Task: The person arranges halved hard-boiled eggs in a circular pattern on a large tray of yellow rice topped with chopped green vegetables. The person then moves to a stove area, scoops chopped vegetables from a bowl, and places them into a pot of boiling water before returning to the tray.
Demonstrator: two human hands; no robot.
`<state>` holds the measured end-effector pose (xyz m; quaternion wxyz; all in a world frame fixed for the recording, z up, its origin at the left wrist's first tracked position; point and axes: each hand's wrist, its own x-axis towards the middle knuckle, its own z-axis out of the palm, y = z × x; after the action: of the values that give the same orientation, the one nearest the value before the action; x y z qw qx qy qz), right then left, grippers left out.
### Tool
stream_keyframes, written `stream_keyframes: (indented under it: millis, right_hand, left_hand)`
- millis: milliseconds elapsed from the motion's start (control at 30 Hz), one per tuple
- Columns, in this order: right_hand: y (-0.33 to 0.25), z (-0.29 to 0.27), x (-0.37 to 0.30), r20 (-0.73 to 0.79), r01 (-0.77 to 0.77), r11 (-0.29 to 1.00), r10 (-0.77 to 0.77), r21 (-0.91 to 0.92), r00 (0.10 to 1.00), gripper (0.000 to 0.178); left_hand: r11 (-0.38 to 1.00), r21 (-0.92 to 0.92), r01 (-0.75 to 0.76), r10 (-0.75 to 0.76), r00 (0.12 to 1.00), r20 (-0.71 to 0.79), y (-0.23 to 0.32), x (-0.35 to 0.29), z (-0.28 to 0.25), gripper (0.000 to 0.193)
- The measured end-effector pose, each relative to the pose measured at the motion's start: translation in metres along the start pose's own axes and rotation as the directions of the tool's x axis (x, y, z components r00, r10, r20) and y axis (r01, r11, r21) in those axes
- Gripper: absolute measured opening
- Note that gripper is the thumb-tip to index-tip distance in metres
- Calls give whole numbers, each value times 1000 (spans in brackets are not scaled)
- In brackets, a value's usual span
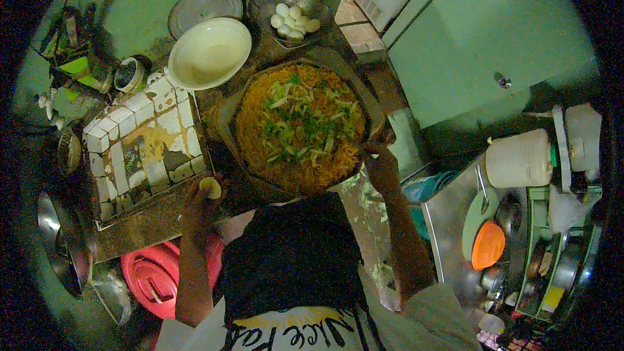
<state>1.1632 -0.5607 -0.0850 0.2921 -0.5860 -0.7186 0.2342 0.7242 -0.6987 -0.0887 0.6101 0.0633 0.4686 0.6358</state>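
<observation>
A large wide pan point(224, 123) of orange-brown noodles point(260, 156), topped with chopped green and pale vegetables point(296, 117), stands on the counter before me. Left of its near rim, my left hand point(200, 190) holds a pale yellowish, rounded piece point(210, 188) about egg-sized; its exact kind is unclear. My right hand point(380, 159) is at the pan's right rim, fingers curled, with a small whitish spot at the fingertips that I cannot make out. Beyond the pan, several white peeled-looking eggs point(291, 21) lie in a metal bowl point(315, 10).
A cream basin point(211, 52) leans by a round metal lid point(205, 8) behind the pan. White tiles point(107, 130), some broken, cover the left counter. A red lidded tub point(146, 273) stands below. Right are a steel surface point(448, 208), an orange basket point(489, 246) and a green cabinet point(481, 45).
</observation>
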Motion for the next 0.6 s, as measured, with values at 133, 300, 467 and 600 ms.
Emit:
stream_keyframes:
  millis: [133,300,467,600]
  right_hand:
    - [-11,-4,-1,23,-80,996,79,29,997,21]
    - [-47,-3,-14,34,-114,977,123,-181,992,18]
    - [-107,15,-42,175,-102,994,105,-22,979,20]
    - [-105,19,-52,168,-65,998,66,-14,984,26]
  left_hand:
    - [1000,26,8,-8,1000,0,4,0,-1,33]
    - [998,58,34,-34,999,2,3,1,-9,33]
    - [995,97,30,-28,999,-19,4,-6,-4,34]
    - [991,132,-1,0,1000,6,6,-13,-2,39]
